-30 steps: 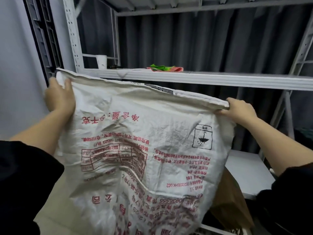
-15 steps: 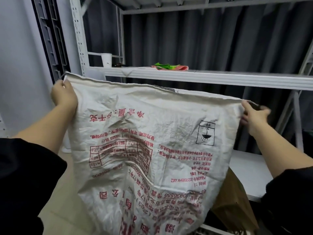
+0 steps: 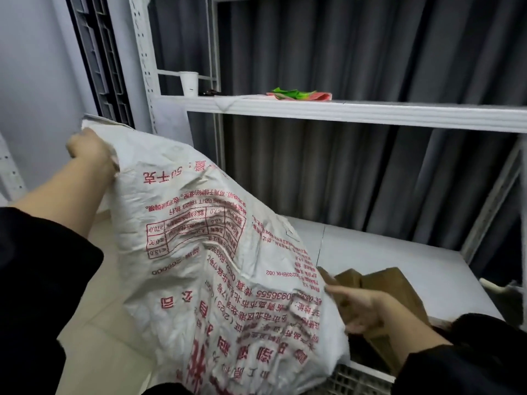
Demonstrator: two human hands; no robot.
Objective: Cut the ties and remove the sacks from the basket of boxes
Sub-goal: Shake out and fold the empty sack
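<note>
Half a second ago both hands held the sack's top edge up high and flat; now the right hand has let go of that corner and dropped down low, and the sack hangs slanted from the left side.

The left hand keeps its grip clamped on the top left corner of the sack, with the fingers curled round the folded edge. The right hand is down by the sack's lower right side. Its fingers are loose and a bit spread, close to the cloth, and I cannot tell if they touch it.

The sack is white and woven, like plastic cloth, stiff and full of wrinkles. It has red writing and a red table of numbers printed on it, all upside down. It looks flat and limp.

Behind the right hand stand brown cardboard boxes with open flaps. At the bottom edge a grey plastic basket with a grid wall peeks out under the sack.

Behind all this is a white metal rack with smooth shelves. On the upper shelf stand a white paper cup and a flat green and pink thing. Dark grey curtains hang in long folds at the back.
</note>
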